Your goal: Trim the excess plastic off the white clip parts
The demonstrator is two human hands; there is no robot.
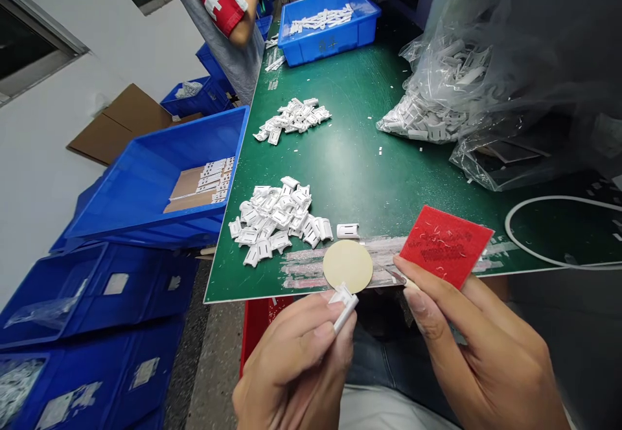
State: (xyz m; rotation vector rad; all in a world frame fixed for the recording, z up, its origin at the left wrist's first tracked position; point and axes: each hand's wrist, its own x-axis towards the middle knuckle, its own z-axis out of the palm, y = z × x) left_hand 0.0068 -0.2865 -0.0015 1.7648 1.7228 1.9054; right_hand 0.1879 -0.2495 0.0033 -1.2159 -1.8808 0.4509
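Note:
Between the thumb and fingers of my left hand [304,346] is a small white plastic part [346,307], tilted at the table's front edge. My right hand [466,339] pinches a slim craft knife [399,277], its blade pointing left toward a round cream disc [348,266]. A red square sheet [444,242] with white shavings lies just beyond my right fingers. Left of the disc sits a pile of white plastic parts [276,216], and one single white part [348,230] rests behind the disc.
Farther back are a second pile of white parts [294,118], a blue bin [330,41] and a clear bag of parts [432,119]. A white cable [510,229] curves at right. Blue crates [111,197] stand left of the green table [359,177]. Another person's arm [245,22] shows beyond.

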